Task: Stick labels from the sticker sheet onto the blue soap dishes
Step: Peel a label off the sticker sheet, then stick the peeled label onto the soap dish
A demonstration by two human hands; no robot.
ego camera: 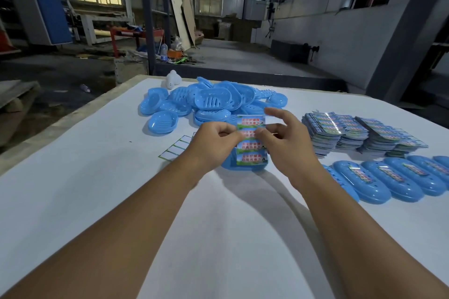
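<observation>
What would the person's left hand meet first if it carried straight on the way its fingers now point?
The left hand points right, at the sticker sheet it already pinches. Just beyond come the right hand's fingers, though depth is hard to judge.

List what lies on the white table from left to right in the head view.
Empty backing strip → pile of unlabelled blue soap dishes → sticker sheet, gripped by left hand and right hand → stacks of sticker sheets → row of labelled soap dishes.
</observation>
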